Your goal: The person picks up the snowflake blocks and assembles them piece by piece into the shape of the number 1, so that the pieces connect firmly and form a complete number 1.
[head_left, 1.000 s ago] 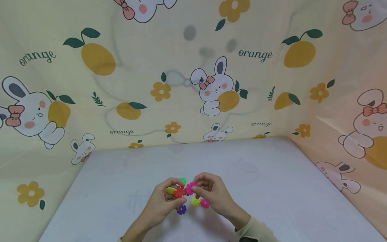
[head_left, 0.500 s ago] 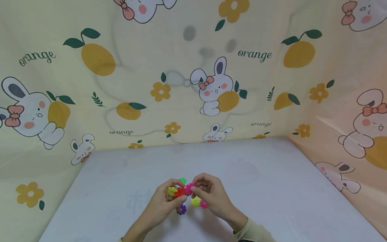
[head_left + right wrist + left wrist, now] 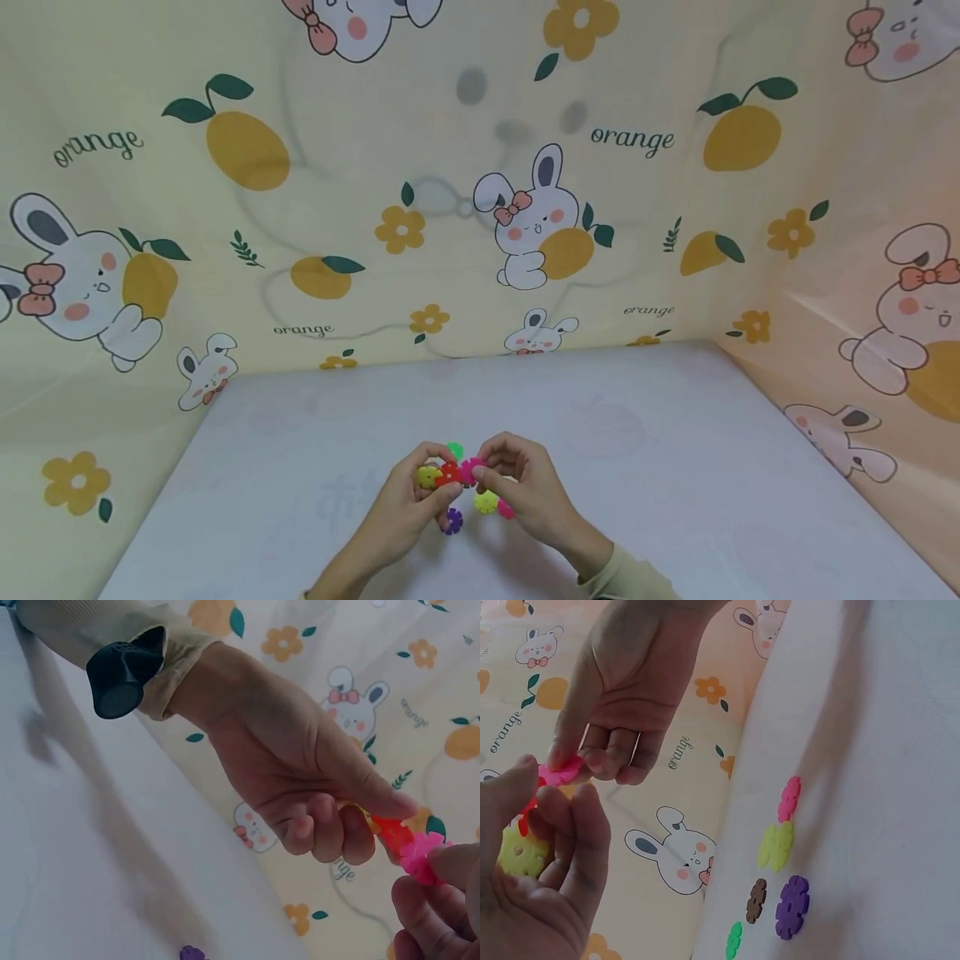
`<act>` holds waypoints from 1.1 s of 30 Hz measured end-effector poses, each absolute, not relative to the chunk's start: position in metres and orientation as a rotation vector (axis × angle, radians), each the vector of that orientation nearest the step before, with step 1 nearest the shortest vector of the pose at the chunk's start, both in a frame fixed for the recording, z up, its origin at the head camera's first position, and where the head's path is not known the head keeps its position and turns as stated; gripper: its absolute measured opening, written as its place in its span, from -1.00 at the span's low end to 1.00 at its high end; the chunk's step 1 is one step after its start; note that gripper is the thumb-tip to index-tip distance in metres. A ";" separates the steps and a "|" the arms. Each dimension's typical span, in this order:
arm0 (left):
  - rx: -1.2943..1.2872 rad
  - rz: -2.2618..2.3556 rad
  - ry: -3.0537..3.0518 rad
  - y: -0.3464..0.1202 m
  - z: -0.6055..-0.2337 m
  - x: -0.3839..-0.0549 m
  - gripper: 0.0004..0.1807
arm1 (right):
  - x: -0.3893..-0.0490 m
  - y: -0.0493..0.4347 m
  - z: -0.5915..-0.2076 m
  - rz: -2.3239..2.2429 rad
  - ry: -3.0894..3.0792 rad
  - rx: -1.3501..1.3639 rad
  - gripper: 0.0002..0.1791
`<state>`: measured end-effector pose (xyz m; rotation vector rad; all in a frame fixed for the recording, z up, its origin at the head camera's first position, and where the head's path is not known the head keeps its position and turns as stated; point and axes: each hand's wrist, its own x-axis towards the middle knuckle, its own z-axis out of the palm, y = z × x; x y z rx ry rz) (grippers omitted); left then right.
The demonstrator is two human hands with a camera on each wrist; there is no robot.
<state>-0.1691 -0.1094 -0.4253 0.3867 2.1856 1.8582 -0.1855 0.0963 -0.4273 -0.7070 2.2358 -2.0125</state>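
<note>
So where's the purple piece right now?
In the left wrist view, the purple piece lies on the table, lower right, beside the brown piece; in the head view, just below the thumb of the left hand.

I can read just one word on my screen, "orange" [image 3: 633,138]. It stands on the yellow cloth [image 3: 450,275] at the back, four times: two big, two small. In the left wrist view I see it twice. In the right wrist view one is blurry; another shows only "nge".
</note>
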 end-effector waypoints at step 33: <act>0.437 1.959 2.116 -0.100 -0.434 -0.167 -0.59 | -0.186 0.095 -0.436 -2.151 2.038 -0.734 -0.75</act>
